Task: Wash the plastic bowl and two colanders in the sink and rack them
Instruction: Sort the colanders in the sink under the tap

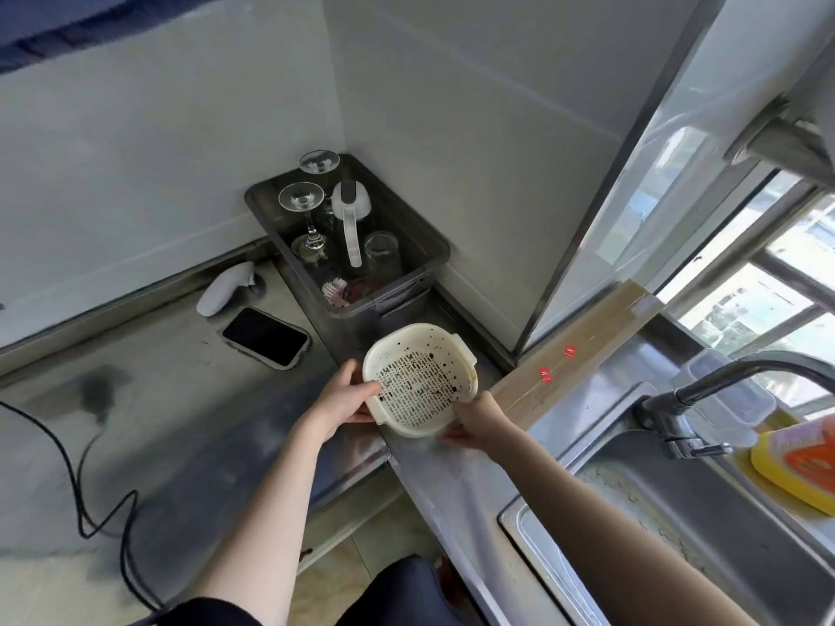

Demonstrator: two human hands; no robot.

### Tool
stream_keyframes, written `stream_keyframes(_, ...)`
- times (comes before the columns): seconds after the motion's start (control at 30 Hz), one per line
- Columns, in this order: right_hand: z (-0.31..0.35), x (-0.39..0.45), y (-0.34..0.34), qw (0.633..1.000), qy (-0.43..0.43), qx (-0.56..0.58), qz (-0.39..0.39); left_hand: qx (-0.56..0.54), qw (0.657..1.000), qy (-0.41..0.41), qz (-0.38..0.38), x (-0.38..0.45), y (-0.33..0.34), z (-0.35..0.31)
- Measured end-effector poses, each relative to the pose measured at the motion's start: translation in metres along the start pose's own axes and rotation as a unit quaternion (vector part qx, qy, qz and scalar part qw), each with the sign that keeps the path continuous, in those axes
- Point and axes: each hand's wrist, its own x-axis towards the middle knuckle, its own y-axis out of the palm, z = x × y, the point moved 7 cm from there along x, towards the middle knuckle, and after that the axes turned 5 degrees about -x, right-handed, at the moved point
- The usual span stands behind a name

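Observation:
A cream plastic colander [420,377] with a slotted bottom and dark specks of dirt is held tilted above the steel counter, in front of the dish rack. My left hand [345,399] grips its left rim, thumb inside. My right hand [474,424] holds its lower right edge from underneath. The grey dish rack [433,246] stands in the corner with upturned wine glasses, a tumbler and a white kettle-like jug in it. The steel sink [677,512] lies at the lower right under a dark tap [705,390]. A plastic bowl and a second colander are not visible.
A black phone [265,336] and a white spray bottle [226,286] lie on the counter left of the rack. A black cable [81,490] trails at left. A wooden board [583,350] leans behind the sink. Yellow sponges [795,467] and a clear container [727,390] sit by the tap.

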Motion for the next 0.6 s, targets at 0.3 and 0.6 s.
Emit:
stream_keyframes(0.3,0.003,-0.064,-0.009,0.996,-0.078,0.000,0.041,0.043,0.997,0.066,0.002,-0.054,-0.001,-0.023)
stream_keyframes(0.6,-0.051,-0.137,-0.079,0.990,-0.132,0.040,-0.038,0.068,0.986,0.143,0.045,-0.136,0.076,-0.041)
